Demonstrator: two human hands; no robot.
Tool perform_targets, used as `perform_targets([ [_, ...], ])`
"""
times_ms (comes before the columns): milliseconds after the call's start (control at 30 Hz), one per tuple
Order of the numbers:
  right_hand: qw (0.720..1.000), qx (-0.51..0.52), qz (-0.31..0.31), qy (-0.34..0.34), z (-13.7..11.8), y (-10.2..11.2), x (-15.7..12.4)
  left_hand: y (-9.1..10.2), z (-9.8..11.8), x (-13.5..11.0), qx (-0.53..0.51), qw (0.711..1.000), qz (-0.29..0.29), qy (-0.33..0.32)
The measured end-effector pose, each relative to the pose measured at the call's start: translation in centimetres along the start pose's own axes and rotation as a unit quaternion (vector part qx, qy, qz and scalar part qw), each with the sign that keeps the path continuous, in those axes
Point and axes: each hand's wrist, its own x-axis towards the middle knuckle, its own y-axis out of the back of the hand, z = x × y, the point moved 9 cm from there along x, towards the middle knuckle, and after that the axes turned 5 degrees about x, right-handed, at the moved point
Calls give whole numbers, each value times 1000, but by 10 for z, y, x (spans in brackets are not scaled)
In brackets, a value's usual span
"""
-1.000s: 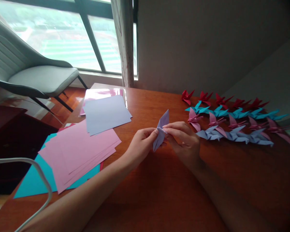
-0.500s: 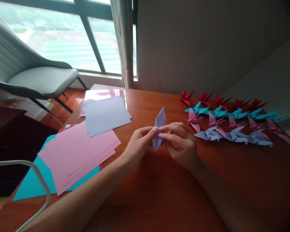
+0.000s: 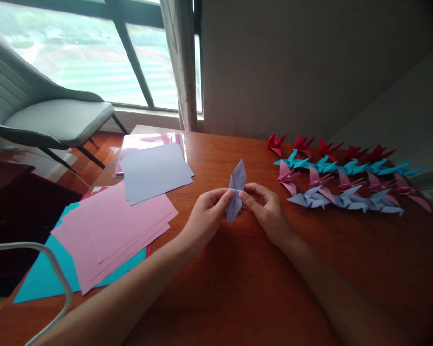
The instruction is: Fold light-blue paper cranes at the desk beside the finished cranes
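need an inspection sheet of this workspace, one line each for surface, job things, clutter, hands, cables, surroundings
Surface: brown wooden table, glossy near the window.
Job's things: folded lilac paper in hand; red figures, blue figures, pink figures and lilac figures in rows at right; lilac sheets and pink sheets at left, blue paper beneath the pink.
Clutter: shiny packet partly under the lilac sheets.
Hands: left hand and right hand both pinch the folded lilac paper near its middle.
Cables: white curved cord or tube at lower left; cannot tell which.
Surroundings: chair, window, curtain.
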Motion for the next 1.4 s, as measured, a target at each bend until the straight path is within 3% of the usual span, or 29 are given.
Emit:
perform_targets([
  [733,999,50,0,8,-4,0,-1,-6,2,-2,-20,1000,-24,1],
  [1033,997,74,21,15,-4,5,0,-4,12,-2,87,995,-14,-41],
  [1200,997,44,51,33,-5,12,0,1,8,0,116,993,1,-12],
  [1400,998,38,42,-11,3,10,1,5,1,1,72,997,25,25],
])
